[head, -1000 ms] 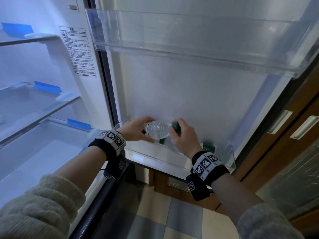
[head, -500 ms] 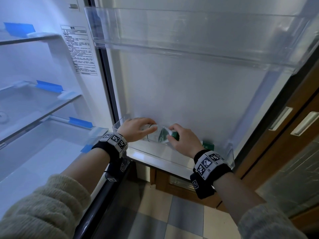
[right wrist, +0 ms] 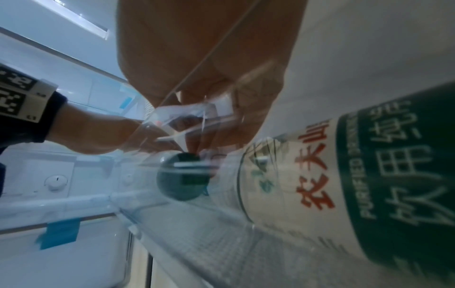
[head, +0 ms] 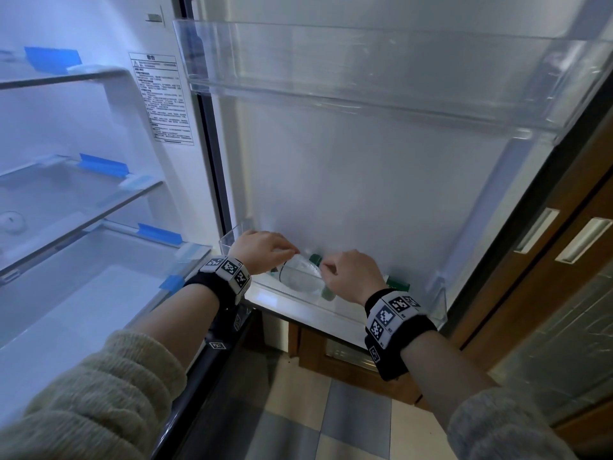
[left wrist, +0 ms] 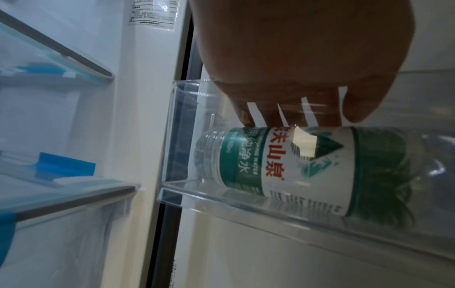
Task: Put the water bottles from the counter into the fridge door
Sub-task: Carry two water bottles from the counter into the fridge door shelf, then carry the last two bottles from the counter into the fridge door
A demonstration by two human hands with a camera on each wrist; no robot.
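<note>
Fingertips of my left hand point(head: 262, 249) rest on the clear plastic water bottle with green label point(head: 300, 277), lying in the clear lower door bin point(head: 438, 300) at six o'clock; my right hand point(head: 353, 275) pinches its neck. Smooth, round, likely roll-prone and weighty; I'd grip mid-body.

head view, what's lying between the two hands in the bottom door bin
A clear water bottle with a green cap lies on its side in the bottom door bin, between the left hand and right hand. The head view shows it.

clear door bin point(head: 438, 303), 2 water bottles point(head: 300, 277) inside
</note>
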